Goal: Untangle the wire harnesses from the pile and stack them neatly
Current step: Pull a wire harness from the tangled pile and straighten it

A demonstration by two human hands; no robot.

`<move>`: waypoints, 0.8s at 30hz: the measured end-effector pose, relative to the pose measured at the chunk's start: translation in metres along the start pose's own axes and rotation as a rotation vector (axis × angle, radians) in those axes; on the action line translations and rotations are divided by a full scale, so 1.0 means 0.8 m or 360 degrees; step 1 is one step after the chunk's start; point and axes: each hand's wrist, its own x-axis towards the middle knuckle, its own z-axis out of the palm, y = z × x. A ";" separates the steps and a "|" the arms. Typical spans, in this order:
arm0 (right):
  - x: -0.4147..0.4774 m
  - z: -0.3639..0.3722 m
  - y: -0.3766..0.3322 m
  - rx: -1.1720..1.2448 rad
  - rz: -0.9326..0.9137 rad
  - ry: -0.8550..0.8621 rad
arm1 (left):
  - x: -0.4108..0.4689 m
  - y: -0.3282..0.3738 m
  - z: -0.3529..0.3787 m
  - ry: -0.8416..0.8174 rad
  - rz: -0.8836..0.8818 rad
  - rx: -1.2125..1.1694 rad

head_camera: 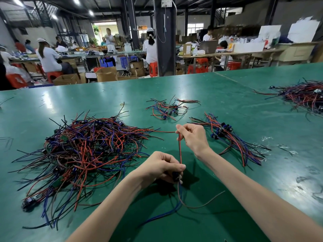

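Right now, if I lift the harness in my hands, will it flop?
Probably floppy: the harness wires droop below the left hand and curl loosely. Likely light: the right hand holds it by a fingertip pinch.

- No text, label, brand, number or sign is being shown clearly enough to be read.
- Printing on a carton (187,49) in the background is being rendered too small to be made out.

One harness (180,151) is hanging between two hands (162,167) (194,137), right of the big pile (83,151), three other heaps (167,109) (227,137) (305,95) lying farther right.
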 end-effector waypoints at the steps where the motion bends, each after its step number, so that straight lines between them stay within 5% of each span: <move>1: 0.001 -0.001 -0.001 0.0015 0.0014 0.0007 | 0.000 0.000 0.000 0.0003 -0.0001 -0.0001; 10: 0.008 -0.010 -0.010 0.0388 0.0220 -0.0029 | -0.001 0.001 -0.003 0.0039 -0.0011 -0.0122; 24: 0.004 -0.008 -0.008 0.0470 0.0203 -0.0103 | -0.001 0.001 -0.002 0.0059 -0.0017 -0.0143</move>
